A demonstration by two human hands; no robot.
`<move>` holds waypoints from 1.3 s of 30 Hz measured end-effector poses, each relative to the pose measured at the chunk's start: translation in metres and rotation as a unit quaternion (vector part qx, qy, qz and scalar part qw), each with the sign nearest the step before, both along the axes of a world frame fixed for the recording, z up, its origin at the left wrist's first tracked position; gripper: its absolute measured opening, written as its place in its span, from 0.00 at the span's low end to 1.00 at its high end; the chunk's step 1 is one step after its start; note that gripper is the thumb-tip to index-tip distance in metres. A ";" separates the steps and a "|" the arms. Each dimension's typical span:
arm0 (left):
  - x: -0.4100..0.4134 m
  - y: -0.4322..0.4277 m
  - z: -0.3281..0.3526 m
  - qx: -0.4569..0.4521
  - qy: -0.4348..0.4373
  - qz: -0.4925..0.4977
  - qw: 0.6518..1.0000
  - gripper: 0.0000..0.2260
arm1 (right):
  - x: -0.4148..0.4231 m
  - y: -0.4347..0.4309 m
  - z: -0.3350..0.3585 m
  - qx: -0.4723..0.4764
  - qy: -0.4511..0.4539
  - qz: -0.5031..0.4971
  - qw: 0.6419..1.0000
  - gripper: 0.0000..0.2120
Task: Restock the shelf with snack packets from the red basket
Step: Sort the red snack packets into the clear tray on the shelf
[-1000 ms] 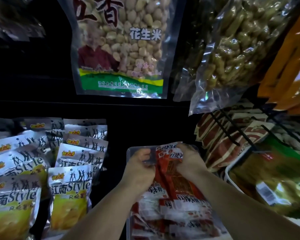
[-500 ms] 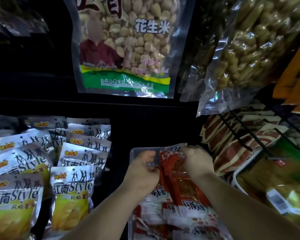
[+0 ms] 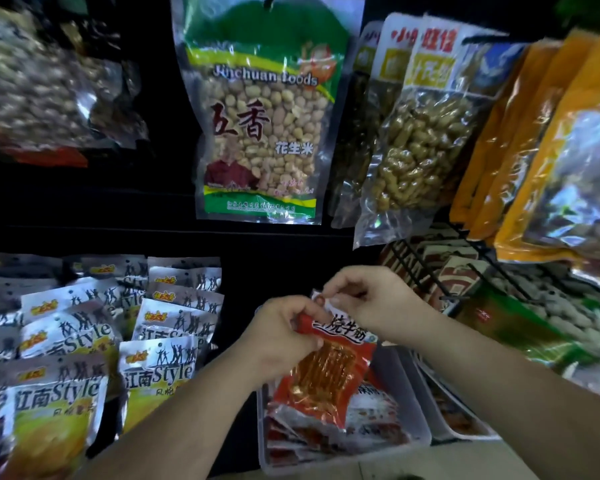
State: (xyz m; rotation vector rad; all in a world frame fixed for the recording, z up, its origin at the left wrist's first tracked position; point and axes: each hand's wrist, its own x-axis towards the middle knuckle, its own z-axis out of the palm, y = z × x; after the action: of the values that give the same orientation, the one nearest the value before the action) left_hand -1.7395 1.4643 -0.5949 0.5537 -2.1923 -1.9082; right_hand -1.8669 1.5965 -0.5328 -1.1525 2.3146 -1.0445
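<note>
Lower centre, my left hand gripping red snack packet, my right hand with fingers pinching its top edge

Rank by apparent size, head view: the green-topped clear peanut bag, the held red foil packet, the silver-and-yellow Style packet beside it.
Green-topped clear peanut bag
Then red foil packet and silver-and-yellow Style packet, too alike to rank.

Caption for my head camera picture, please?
The left hand and right hand pinch a red plastic snack packet over a clear tray.

Left hand and right hand hover close, fingers pinching.
</note>
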 end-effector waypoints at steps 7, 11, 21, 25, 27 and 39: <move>0.043 0.010 0.058 0.087 0.055 -0.067 0.992 0.21 | 0.061 0.069 0.036 -0.138 -0.367 -0.125 0.911 0.13; 0.059 0.022 0.070 0.137 0.028 -0.158 0.978 0.27 | 0.083 0.080 0.035 -0.250 -0.354 -0.206 0.878 0.13; 0.065 0.014 0.065 0.146 0.019 -0.141 0.979 0.25 | 0.081 0.081 0.013 -0.231 -0.398 -0.190 0.867 0.14; 0.058 0.011 0.058 0.116 0.013 -0.157 0.981 0.29 | 0.069 0.074 0.014 -0.287 -0.377 -0.226 0.851 0.19; 0.053 0.013 0.056 0.104 0.035 -0.117 0.987 0.28 | 0.066 0.075 0.018 -0.287 -0.401 -0.171 0.853 0.27; 0.046 0.022 0.054 0.033 0.066 -0.029 0.997 0.33 | 0.074 0.078 0.005 -0.069 -0.062 -0.094 0.991 0.37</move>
State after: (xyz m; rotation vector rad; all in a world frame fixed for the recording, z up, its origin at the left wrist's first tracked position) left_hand -1.6932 1.4860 -0.5414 0.3658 -2.0924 -1.9913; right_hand -1.7931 1.6745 -0.5280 -0.9010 2.3162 -1.3222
